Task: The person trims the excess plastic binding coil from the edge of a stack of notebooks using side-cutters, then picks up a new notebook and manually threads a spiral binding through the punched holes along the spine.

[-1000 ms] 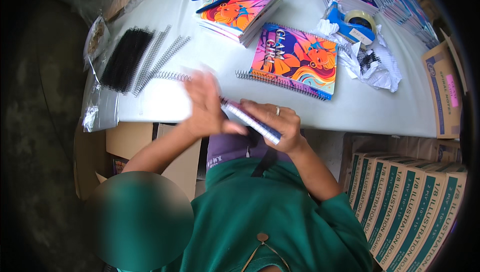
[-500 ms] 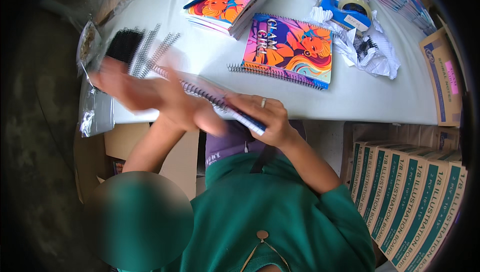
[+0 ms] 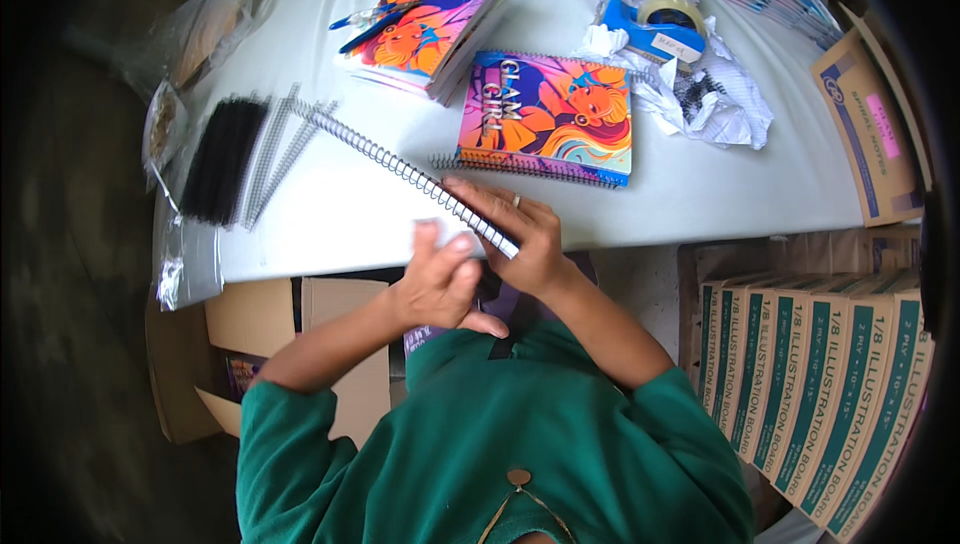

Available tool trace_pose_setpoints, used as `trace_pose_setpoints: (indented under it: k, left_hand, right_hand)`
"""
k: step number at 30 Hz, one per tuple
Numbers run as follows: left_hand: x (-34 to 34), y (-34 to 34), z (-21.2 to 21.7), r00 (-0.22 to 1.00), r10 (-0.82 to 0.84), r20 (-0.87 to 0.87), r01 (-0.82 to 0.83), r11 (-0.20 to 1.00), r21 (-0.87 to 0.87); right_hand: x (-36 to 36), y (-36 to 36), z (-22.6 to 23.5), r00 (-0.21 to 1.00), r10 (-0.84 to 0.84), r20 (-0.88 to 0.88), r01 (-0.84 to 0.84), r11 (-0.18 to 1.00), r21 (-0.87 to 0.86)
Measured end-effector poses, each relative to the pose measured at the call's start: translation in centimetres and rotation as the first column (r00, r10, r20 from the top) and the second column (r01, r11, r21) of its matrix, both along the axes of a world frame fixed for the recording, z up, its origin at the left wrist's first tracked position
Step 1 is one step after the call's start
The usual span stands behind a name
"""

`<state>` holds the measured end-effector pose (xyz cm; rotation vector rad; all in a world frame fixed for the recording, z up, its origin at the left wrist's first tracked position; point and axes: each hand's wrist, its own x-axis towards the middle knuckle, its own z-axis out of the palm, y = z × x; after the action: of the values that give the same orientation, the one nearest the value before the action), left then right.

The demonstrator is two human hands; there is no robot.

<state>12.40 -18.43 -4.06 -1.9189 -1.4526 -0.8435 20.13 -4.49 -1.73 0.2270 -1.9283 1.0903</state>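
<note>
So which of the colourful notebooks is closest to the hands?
The single spiral notebook lying flat just beyond the right hand, its coil edge facing the person. The other colourful one tops a stack farther back to the left, with a pen on it.

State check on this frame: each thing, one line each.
Spiral-bound notebook: held at the table edge, tilted, white side up.
Right hand: gripping the notebook's coil end.
Left hand: by the notebook's near edge.
Colourful notebook: closed, flat.
Notebook stack: closed, piled.
Tape dispenser: resting, untouched.
</note>
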Motion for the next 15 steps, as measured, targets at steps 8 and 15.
trace_pose_setpoints:
  k: [8,15]
  left_hand:
    - [1.5,-1.4,12.3,0.639,0.049,0.768,0.143,0.973,-0.181]
    - [-0.8,1.6,10.2,-0.164,0.077,0.984,0.093,0.994,-0.062]
  right_hand:
    - [1.4,0.2,9.5,1.0,-0.004,0.008,0.002,0.982,0.19]
    - [0.6,3.1,7.9,0.875,0.22,0.431,-0.001,0.892,-0.452]
